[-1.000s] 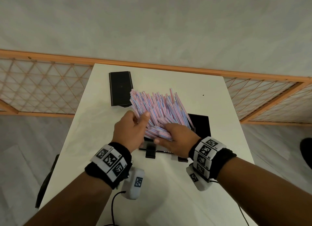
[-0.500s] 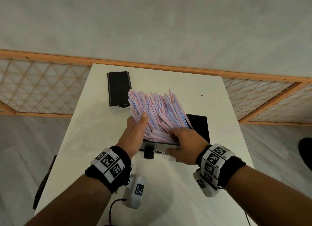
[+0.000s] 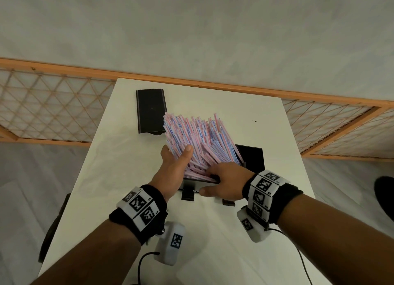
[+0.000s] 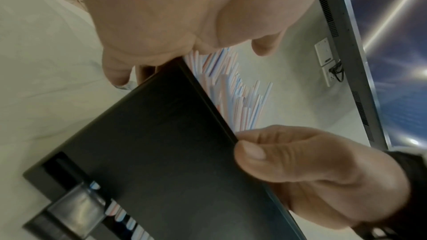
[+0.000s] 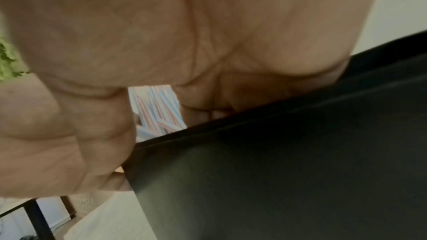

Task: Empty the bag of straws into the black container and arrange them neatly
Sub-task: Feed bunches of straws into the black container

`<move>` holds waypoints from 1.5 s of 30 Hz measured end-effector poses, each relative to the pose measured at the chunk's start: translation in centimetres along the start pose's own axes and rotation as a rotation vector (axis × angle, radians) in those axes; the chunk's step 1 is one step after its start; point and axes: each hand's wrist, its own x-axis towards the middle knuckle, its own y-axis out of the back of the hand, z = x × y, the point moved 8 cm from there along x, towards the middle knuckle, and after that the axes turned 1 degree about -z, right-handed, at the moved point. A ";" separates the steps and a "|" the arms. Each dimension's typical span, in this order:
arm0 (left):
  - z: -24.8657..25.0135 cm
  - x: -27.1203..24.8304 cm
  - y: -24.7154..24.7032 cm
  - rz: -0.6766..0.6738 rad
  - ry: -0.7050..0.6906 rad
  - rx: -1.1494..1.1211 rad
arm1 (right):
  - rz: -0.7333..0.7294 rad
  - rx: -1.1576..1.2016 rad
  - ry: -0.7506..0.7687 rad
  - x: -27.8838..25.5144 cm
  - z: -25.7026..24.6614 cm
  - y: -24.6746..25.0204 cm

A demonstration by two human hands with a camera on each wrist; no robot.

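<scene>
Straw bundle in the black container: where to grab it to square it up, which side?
Take the straws mid-length, just above the rim of the black container, from the left. They lean and fan toward the far left, tips splayed, bases trapped inside, so the middle likely gives most control. The left hand cups that side; the right hand pinches the near wall.

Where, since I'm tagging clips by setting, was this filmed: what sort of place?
Probably an indoor room set up for recording: a white table with a wooden lattice barrier behind it, a large screen by a wall socket, and marker-printed wristbands on both arms.
</scene>
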 end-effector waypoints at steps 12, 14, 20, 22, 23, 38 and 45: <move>-0.4 0.1 0.9 0.096 -0.011 0.164 | -0.081 0.014 -0.105 0.8 1.0 -1.7; -0.4 0.2 0.8 0.108 -0.016 0.192 | -0.094 0.027 -0.112 0.9 0.8 -2.1; 0.8 0.0 0.7 0.139 -0.088 0.264 | 0.016 -0.036 -0.051 1.3 0.7 -0.9; 0.9 0.1 1.1 0.174 -0.129 0.332 | 0.048 -0.079 -0.067 1.1 0.9 -1.0; 0.7 0.1 1.3 0.191 -0.135 0.390 | 0.052 -0.087 -0.067 0.9 0.9 -1.2; -0.5 -0.3 1.5 0.101 -0.074 0.477 | 0.252 0.272 -0.102 -3.5 2.8 1.1; -0.8 -0.6 2.0 0.093 -0.065 0.458 | 0.483 0.246 -0.366 -4.6 6.2 4.2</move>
